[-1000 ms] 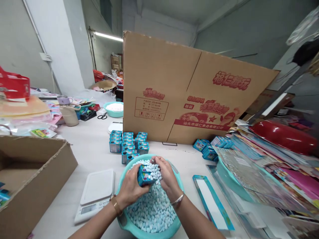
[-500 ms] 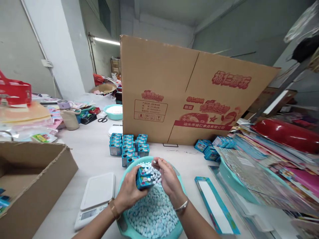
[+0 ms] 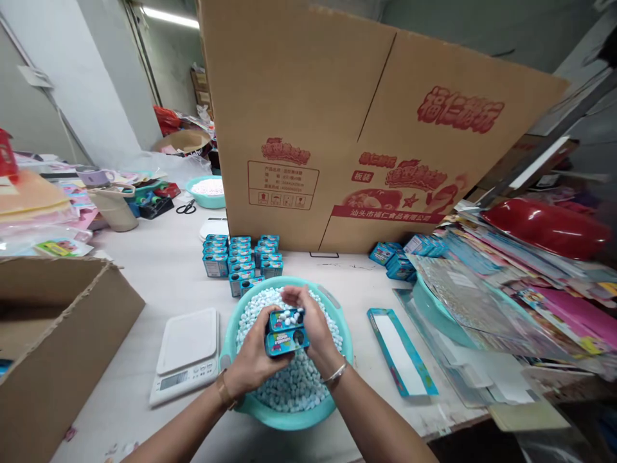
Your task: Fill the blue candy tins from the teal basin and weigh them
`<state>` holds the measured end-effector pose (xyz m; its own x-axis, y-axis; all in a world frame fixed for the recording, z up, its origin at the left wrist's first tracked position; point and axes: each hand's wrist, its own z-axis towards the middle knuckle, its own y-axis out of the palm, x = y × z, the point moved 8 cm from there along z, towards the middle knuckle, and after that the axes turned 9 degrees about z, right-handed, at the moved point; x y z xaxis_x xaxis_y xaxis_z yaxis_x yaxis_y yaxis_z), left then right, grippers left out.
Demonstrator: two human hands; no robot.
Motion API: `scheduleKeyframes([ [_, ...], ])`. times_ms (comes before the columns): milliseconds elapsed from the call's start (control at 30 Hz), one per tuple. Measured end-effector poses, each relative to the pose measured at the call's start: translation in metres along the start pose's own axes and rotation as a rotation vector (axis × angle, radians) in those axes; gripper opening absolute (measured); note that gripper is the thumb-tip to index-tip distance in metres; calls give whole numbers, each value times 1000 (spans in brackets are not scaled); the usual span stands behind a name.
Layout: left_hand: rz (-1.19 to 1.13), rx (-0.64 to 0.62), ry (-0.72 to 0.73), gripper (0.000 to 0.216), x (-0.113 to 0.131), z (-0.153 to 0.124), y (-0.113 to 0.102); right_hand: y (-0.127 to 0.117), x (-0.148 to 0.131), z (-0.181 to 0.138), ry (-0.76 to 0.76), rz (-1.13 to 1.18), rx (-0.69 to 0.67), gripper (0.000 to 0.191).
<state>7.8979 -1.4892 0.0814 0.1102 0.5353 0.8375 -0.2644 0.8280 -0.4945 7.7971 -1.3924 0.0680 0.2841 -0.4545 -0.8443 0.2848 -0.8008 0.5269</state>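
Observation:
Two small blue candy boxes [image 3: 284, 342], held side by side, are gripped in my left hand [image 3: 253, 350] over a basin. White candies [image 3: 290, 318] lie on top of the rear box, and a dark round hole shows on the front one. Close against their right side is my right hand [image 3: 315, 325], cupped with its fingers extended; whether its palm hides any candies I cannot tell. Below both hands, the turquoise basin [image 3: 289, 421] is filled with pale blue and white candies [image 3: 294, 389].
Rows of blue boxes [image 3: 241, 263] stand behind the basin, with more blue boxes [image 3: 398, 260] at the right. A white scale [image 3: 187, 341] and an open carton [image 3: 87, 347] are at the left. A blue-edged tray [image 3: 402, 354] lies rightward. A large cardboard box [image 3: 299, 83] walls the back.
The heap of candies over the boxes has shrunk to a few on the rear box. My right hand has moved down against their side. The view has tilted downward.

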Motion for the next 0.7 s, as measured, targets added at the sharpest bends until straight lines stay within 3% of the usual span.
scheduleKeyframes([
  [233, -116, 10, 16, 73, -1, 5, -3, 21, -16, -15, -53, -127, -103, 44],
  [300, -170, -9, -21, 75, -7, 2, -10, 13, -16, -12, -6, -125, -159, 48],
  [367, -167, -61, -60, 77, -11, -4, -21, -9, -16, -8, 6, -229, -173, 50],
  [433, -73, -129, -58, 75, -10, -10, -35, -33, -17, -8, -84, -580, -191, 47],
  [500, 84, -167, -5, 73, -5, -13, -48, -44, -2, -16, -112, -939, -328, 52],
  [600, 271, -170, 74, 72, 6, -12, -59, -40, 33, -41, -105, -1300, -562, 64],
  [700, 272, -209, 66, 72, 10, -6, -55, -24, 51, -55, -165, -1497, -616, 49],
])
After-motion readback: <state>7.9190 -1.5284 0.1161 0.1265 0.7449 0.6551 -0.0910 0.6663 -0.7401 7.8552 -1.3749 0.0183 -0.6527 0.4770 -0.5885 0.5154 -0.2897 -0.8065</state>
